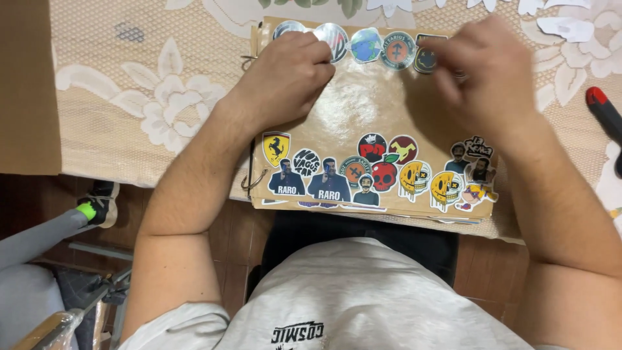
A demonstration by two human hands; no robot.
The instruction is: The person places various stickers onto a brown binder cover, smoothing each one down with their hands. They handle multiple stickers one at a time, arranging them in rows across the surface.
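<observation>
Two hands work: my left hand [285,74] presses curled on the sticker album [369,110]; at 3 o'clock my right hand [486,78] pinches a round sticker [426,59].

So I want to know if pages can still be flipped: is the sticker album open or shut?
Shut: the album's glossy tan cover lies flat over the pages, whose edges show beneath its lower edge.
</observation>
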